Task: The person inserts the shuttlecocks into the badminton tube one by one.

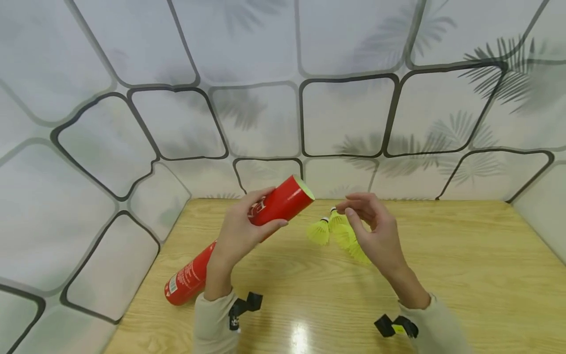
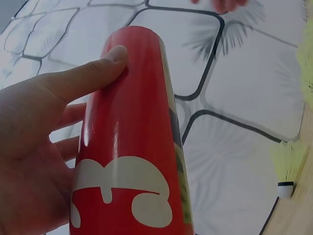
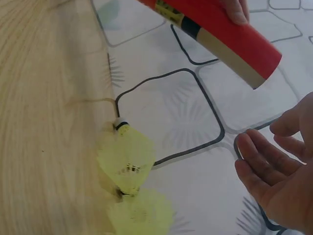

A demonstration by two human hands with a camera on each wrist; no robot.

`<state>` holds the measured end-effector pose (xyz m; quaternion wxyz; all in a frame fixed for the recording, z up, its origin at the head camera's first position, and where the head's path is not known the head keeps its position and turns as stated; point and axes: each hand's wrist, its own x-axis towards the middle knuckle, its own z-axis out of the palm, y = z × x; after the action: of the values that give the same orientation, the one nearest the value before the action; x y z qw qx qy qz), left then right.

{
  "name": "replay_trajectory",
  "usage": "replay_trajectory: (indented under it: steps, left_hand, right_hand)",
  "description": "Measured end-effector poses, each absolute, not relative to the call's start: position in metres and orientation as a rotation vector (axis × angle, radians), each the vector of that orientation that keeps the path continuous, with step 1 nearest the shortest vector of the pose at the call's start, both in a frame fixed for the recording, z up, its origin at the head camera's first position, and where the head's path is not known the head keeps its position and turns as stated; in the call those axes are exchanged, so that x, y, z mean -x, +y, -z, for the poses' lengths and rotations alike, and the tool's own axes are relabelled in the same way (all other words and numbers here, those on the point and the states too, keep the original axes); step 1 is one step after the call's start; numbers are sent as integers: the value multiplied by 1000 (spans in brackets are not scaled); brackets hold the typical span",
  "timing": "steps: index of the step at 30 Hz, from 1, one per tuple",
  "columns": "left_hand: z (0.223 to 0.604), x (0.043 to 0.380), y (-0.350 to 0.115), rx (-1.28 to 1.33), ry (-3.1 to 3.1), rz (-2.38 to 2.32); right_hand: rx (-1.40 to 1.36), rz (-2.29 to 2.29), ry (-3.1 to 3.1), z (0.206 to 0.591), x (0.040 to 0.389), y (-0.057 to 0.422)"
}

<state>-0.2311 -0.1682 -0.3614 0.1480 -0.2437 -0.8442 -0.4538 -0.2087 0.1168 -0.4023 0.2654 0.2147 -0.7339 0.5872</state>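
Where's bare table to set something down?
Tabletop between the right hand and the patterned wall on the right; also between the sleeves, nearer than the yellow shuttlecocks. Crowded: around those shuttlecocks, and left, where the left hand holds the red tube.

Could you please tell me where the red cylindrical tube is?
In the head view, the red cylindrical tube is mostly left of centre, slanting in the left grip, its upper end left of the yellow feathery shuttlecocks on the wood-grained table.
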Motion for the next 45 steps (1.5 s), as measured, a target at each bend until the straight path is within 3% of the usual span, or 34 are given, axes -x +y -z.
replay_trajectory:
  steps: [10, 19, 31, 45]
  left_hand:
    - [368, 243, -188, 578, -2461, 1333]
    - [371, 245, -192, 552, -2478, 1352]
    - [368, 245, -191, 577, -2513, 1315]
    - [369, 241, -166, 732, -2552, 1334]
  right_hand:
    - [-455, -1489, -2488, 458, 227, 88]
    - [-318, -1471, -2664, 477, 238, 77]
    - [-286, -1344, -2203, 437, 231, 95]
    - [-359, -1510, -1822, 375, 211, 121]
